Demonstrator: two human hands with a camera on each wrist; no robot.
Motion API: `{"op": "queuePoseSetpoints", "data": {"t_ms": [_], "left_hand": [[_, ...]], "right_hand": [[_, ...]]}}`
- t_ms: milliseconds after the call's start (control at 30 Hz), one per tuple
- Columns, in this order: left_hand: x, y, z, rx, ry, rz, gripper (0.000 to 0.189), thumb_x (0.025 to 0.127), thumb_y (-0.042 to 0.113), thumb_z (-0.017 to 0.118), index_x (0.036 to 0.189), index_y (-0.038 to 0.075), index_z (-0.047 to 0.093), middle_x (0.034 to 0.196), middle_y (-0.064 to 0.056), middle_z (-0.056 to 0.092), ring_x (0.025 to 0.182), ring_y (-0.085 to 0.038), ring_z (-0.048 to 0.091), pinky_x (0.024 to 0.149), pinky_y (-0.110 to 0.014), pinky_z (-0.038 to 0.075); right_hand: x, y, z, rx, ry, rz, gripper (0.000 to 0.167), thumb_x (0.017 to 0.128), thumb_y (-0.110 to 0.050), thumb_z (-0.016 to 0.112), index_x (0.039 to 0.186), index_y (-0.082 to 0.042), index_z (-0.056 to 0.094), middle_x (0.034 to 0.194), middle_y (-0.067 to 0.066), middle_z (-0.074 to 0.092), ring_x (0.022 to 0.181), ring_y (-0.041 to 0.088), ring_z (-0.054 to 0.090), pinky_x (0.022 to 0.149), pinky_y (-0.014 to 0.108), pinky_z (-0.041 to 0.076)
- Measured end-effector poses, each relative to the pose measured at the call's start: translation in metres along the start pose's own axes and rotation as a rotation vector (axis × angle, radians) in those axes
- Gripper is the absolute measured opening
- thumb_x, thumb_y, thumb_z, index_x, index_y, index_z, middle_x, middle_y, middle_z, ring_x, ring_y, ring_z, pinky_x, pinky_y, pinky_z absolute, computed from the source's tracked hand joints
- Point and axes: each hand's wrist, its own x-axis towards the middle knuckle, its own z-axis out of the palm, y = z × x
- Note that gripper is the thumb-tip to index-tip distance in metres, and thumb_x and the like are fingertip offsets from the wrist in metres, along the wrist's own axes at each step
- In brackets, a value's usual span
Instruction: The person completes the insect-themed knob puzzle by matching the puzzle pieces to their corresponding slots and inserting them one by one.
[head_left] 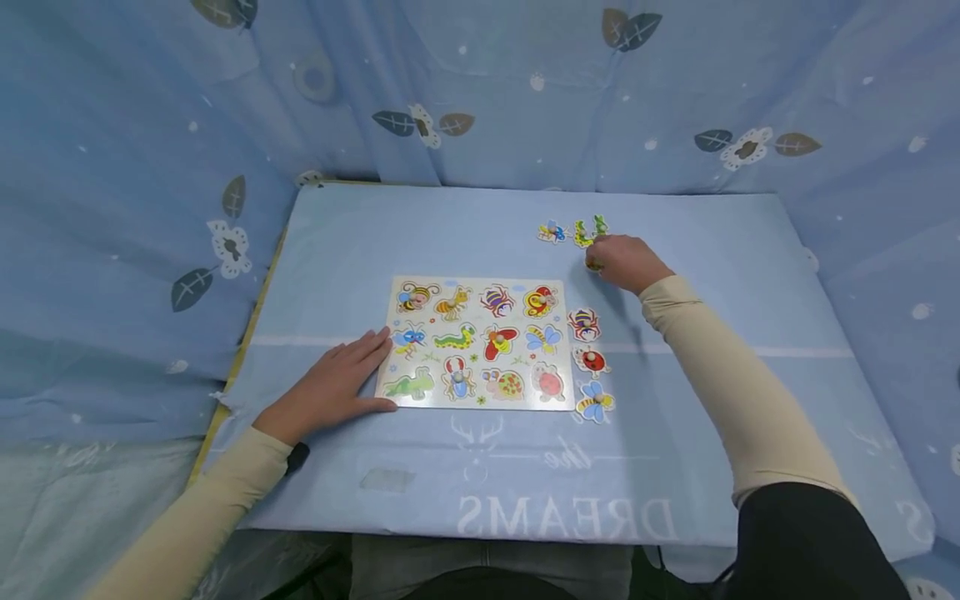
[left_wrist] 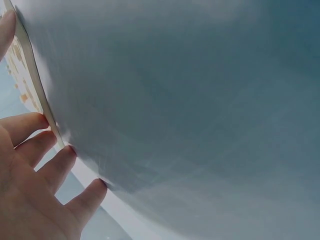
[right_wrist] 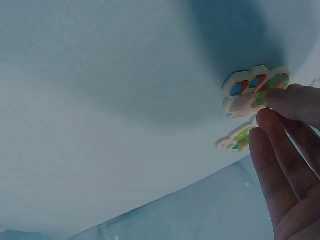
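Observation:
A wooden insect puzzle board lies flat on the table. My left hand rests at its left edge, fingers extended, fingertips right at the rim in the left wrist view. Beyond the board's upper right corner, my right hand pinches a snail puzzle piece between thumb and fingers. Its blue-and-orange eyes and green-red shell show in the right wrist view; the fingers hide part of it. Close by are a green caterpillar piece and a green grasshopper-like piece.
A blue-winged insect piece lies left of the caterpillar. Along the board's right side, a spider piece, a ladybug piece and a bee piece form a column. Blue patterned cloth hangs behind the table.

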Motion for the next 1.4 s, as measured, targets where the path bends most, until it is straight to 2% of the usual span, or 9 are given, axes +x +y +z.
{"op": "queuePoseSetpoints", "data": {"t_ms": [133,367,633,767,867,1033,1100,1300,1400], "left_hand": [[0.0,0.0,0.001,0.001,0.004,0.001,0.105,0.088,0.063,0.072,0.163,0.005,0.028,0.174,-0.011,0.021,0.159,-0.038,0.024,0.123,-0.065,0.028],[-0.001,0.0,0.001,0.006,0.018,0.007,0.105,0.088,0.062,0.073,0.163,0.004,0.029,0.173,-0.011,0.022,0.159,-0.038,0.025,0.123,-0.062,0.03],[-0.002,-0.001,0.011,-0.003,0.002,0.018,0.105,0.088,0.066,0.07,0.163,0.006,0.028,0.174,-0.01,0.022,0.159,-0.037,0.025,0.123,-0.062,0.03],[-0.001,-0.002,0.009,0.002,0.008,0.025,0.105,0.089,0.065,0.07,0.163,0.005,0.028,0.174,-0.01,0.022,0.159,-0.037,0.024,0.123,-0.062,0.03],[-0.001,-0.004,0.004,0.011,0.014,0.023,0.104,0.089,0.062,0.072,0.164,0.005,0.027,0.174,-0.011,0.021,0.159,-0.037,0.024,0.123,-0.062,0.029],[0.003,-0.006,-0.001,0.015,0.005,0.015,0.105,0.089,0.061,0.073,0.164,0.005,0.026,0.174,-0.011,0.02,0.16,-0.037,0.023,0.124,-0.062,0.028],[0.004,-0.007,-0.001,0.015,0.002,0.018,0.105,0.089,0.061,0.073,0.164,0.005,0.025,0.174,-0.011,0.02,0.16,-0.037,0.023,0.125,-0.062,0.028],[0.004,-0.007,-0.001,0.009,-0.007,0.01,0.105,0.089,0.061,0.073,0.164,0.005,0.025,0.174,-0.011,0.02,0.16,-0.037,0.022,0.125,-0.062,0.027],[0.004,-0.007,0.0,0.002,-0.011,0.003,0.105,0.089,0.062,0.073,0.164,0.006,0.025,0.174,-0.011,0.019,0.16,-0.037,0.021,0.125,-0.063,0.026]], "right_hand": [[0.004,0.005,0.006,-0.013,0.013,-0.018,0.015,0.092,0.002,0.073,0.106,0.0,0.078,0.108,0.018,0.076,0.1,0.035,0.073,0.092,0.048,0.06],[0.009,0.007,0.008,-0.021,0.012,-0.039,0.015,0.092,0.004,0.073,0.106,0.0,0.077,0.107,0.018,0.076,0.1,0.036,0.073,0.094,0.049,0.06],[0.004,0.007,0.013,-0.059,-0.036,-0.047,0.014,0.091,0.001,0.076,0.104,-0.002,0.079,0.103,0.016,0.078,0.096,0.034,0.075,0.09,0.048,0.061],[-0.001,0.005,0.005,-0.026,-0.03,-0.012,0.015,0.087,-0.003,0.081,0.102,-0.003,0.08,0.099,0.013,0.079,0.09,0.03,0.074,0.087,0.047,0.061],[-0.005,0.0,0.001,0.044,0.005,-0.004,0.014,0.089,-0.008,0.081,0.102,-0.003,0.08,0.097,0.012,0.079,0.084,0.025,0.071,0.083,0.045,0.06],[-0.017,-0.017,0.0,0.162,0.054,-0.03,0.012,0.093,-0.01,0.077,0.103,-0.007,0.082,0.099,0.008,0.08,0.079,0.019,0.066,0.075,0.037,0.056],[-0.022,-0.028,0.0,0.188,0.069,-0.051,0.01,0.093,-0.011,0.076,0.101,-0.009,0.082,0.096,0.006,0.08,0.076,0.017,0.064,0.072,0.034,0.054],[-0.031,-0.071,-0.003,0.216,0.087,-0.141,0.006,0.093,-0.015,0.076,0.095,-0.011,0.079,0.079,0.0,0.073,0.068,0.015,0.056,0.066,0.031,0.047],[-0.035,-0.095,-0.003,0.223,0.08,-0.193,0.007,0.093,-0.018,0.076,0.093,-0.011,0.078,0.077,-0.001,0.071,0.067,0.013,0.058,0.066,0.03,0.05]]}}
